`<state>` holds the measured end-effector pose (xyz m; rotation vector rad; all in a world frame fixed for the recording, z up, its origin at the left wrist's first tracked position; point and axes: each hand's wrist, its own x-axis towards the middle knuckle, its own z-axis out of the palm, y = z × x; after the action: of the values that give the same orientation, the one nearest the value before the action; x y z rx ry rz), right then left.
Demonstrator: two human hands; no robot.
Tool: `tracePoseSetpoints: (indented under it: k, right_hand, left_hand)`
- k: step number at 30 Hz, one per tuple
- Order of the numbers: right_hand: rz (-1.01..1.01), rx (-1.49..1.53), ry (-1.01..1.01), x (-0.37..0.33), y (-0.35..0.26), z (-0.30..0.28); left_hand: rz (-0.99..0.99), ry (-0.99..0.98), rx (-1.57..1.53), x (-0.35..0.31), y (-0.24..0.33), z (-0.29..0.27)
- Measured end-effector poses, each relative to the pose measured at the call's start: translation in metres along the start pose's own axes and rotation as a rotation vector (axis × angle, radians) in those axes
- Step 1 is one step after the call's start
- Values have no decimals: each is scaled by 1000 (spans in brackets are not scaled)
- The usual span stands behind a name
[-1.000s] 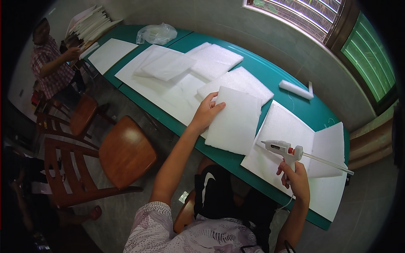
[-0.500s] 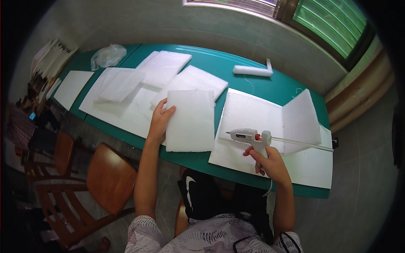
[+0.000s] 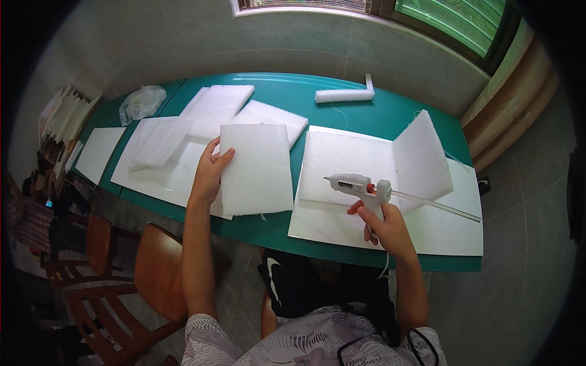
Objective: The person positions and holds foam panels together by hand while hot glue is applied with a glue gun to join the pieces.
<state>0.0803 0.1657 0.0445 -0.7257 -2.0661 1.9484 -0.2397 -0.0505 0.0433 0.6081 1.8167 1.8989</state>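
Observation:
My left hand (image 3: pixel 212 169) grips a white foam panel (image 3: pixel 256 171) by its left edge, thumb on the face towards me. The panel is held upright over the table's front edge. In my right hand (image 3: pixel 388 230) is a white hot glue gun (image 3: pixel 354 184), its nozzle pointing left towards the panel but apart from it. A long clear glue stick (image 3: pixel 436 205) juts from the gun's back. Beneath the gun a flat foam sheet (image 3: pixel 342 161) lies on a white board (image 3: pixel 366 232). Another foam panel (image 3: pixel 422 158) stands upright at that sheet's right side.
More foam sheets (image 3: pixel 218 110) and a second white board (image 3: pixel 143 180) lie on the green table (image 3: pixel 274 88) to the left. An L-shaped foam piece (image 3: pixel 345 96) is near the back. A plastic bag (image 3: pixel 143 104) rests at far left. Wooden chairs (image 3: pixel 160 268) stand left of me.
The view has shifted, so the table's things sit further left in it. Both hands keep their hold; the glue gun's nozzle is a little higher in the picture.

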Motion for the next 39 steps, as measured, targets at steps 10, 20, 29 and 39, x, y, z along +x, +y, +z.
tracePoseSetpoints:
  k: [10, 20, 29, 39]
  right_hand:
    - [-53, 39, 67, -3, 8, -4]
    - [-77, 90, 115, -7, 12, -5]
    - [-84, 83, 91, -9, 13, -11]
    - [-69, 84, 82, -10, 12, -14]
  left_hand:
    - [71, -88, 305, 20, 52, 27]
    - [101, -117, 768, 44, 93, 92]
    - [120, -104, 1026, 45, 100, 129]
    - [153, -95, 1129, 41, 96, 147]
